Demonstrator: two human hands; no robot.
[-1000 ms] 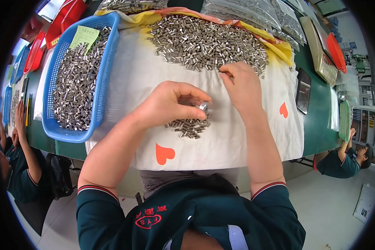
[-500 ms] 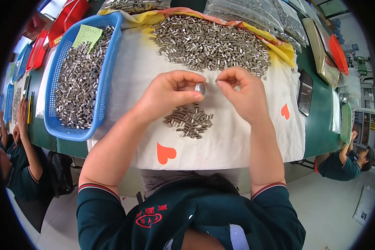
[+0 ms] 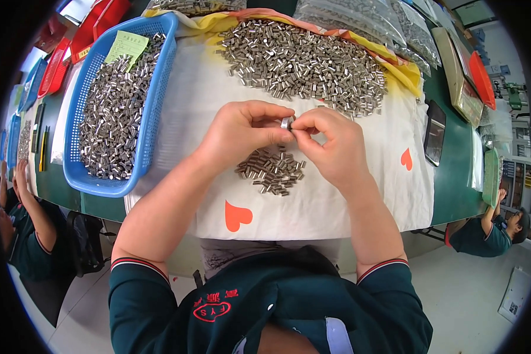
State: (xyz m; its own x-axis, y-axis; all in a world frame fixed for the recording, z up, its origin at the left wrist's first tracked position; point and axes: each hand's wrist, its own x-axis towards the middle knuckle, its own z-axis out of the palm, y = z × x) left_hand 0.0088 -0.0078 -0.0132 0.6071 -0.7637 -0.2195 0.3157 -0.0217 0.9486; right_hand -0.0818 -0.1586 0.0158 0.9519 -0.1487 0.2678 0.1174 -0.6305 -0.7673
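Observation:
My left hand (image 3: 233, 133) pinches a short round metal ring (image 3: 287, 123) between thumb and fingers, above the cloth. Closed in a pinch against the ring's face is my right hand (image 3: 336, 147). A small metal cylinder is between its fingertips, almost wholly hidden by them; how far it sits in the ring I cannot tell. Just below the hands lies a small heap of short metal cylinders (image 3: 271, 172) on the white cloth (image 3: 312, 212). Beyond them spreads a much larger pile of like cylinders (image 3: 301, 65).
A blue plastic basket (image 3: 72, 138) of cylinders, with a green paper slip (image 3: 127, 48), stands at the left. Filled clear bags (image 3: 348, 20) line the far edge. A phone (image 3: 435, 133) lies right on the green table. Other people (image 3: 38, 236) sit at both sides.
My right hand has moved left, bringing its fingertips from a gap apart up to the ring. The left hand keeps its hold, with the ring turned more edge-on.

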